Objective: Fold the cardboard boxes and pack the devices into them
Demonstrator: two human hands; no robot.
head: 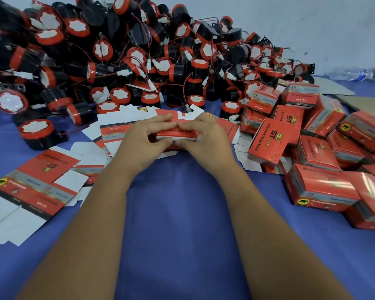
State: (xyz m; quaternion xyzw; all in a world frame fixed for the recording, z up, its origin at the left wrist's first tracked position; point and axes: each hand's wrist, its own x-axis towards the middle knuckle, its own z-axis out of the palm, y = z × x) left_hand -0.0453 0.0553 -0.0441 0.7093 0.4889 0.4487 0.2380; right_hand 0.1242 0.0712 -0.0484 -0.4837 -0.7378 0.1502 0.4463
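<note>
Both hands meet at the middle of the blue table on a flat red cardboard box blank [177,132]. My left hand [144,139] pinches its left part between thumb and fingers. My right hand [206,137] pinches its right part the same way, fingertips nearly touching the left hand's. A big heap of black-and-red round devices [128,61] with red wires and white plugs fills the back of the table. More flat blanks [41,185] lie spread at the left.
A pile of folded, closed red boxes [312,148] lies at the right. One device [38,133] sits apart at the left front of the heap. A plastic water bottle [355,74] lies at the back right by the wall. Blue cloth [182,213] covers the table.
</note>
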